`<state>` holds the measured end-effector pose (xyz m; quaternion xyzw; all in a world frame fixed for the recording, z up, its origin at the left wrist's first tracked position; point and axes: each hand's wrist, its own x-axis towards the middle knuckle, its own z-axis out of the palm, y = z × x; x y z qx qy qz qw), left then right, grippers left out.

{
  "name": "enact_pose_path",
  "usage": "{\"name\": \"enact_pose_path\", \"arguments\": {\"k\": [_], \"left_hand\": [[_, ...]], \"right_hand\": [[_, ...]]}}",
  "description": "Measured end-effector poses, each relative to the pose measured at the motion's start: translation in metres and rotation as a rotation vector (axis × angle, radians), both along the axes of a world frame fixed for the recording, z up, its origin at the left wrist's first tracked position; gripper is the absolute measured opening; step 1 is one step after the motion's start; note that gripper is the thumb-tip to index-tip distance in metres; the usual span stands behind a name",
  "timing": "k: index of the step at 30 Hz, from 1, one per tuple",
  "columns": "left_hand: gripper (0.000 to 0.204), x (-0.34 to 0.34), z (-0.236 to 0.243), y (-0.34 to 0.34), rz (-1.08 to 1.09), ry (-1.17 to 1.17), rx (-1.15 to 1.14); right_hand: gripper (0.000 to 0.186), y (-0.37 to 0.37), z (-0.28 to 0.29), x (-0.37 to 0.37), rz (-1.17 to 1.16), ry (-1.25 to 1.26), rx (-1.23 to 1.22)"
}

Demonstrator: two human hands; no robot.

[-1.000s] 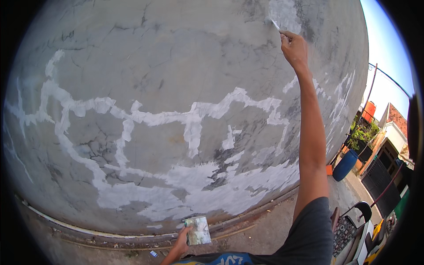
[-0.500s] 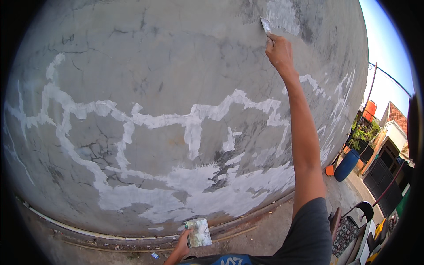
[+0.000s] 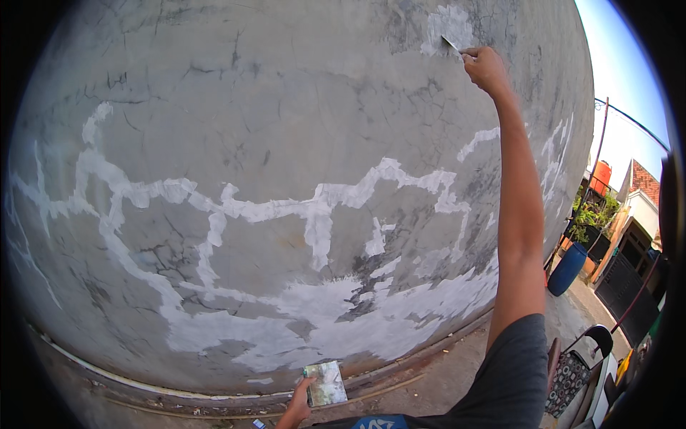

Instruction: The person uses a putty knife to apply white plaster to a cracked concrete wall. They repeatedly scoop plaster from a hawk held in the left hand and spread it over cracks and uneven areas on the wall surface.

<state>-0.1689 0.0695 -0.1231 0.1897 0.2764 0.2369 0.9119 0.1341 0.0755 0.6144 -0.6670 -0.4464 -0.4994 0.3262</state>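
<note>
I see no signs or labels on the big grey cracked wall [image 3: 286, 129] with white filler lines. My right hand [image 3: 486, 68] is up high, fingers closed around a thin metal scraper [image 3: 450, 44]; its blade sticks out left of my fingers onto a white patch [image 3: 446, 25]. My left hand [image 3: 296, 407], down low, pinches a small flat smeared board [image 3: 325, 382]. A blue barrel [image 3: 568, 268] stands far right; I cannot see inside

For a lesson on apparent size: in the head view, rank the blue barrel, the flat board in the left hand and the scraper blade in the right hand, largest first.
1. Blue barrel, though it stands farther off.
2. Flat board, looking close to the barrel, so this order is unsure.
3. Scraper blade, plainly smallest.
</note>
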Motion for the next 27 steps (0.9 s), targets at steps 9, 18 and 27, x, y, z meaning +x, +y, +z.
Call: {"name": "enact_pose_path", "arguments": {"k": [9, 18, 27], "left_hand": [[0.032, 0.001, -0.001, 0.012, 0.004, 0.054, -0.037], [0.038, -0.019, 0.065, 0.009, 0.245, 0.053, 0.248], [0.038, 0.011, 0.198, -0.054, 0.311, -0.061, 0.256]], "right_hand": [[0.025, -0.032, -0.157, -0.058, 0.291, -0.002, -0.270], [0.031, -0.078, -0.440, -0.071, 0.950, 0.846, -0.763], [0.032, -0.153, -0.490, -0.077, 1.216, 0.814, -0.546]]}}
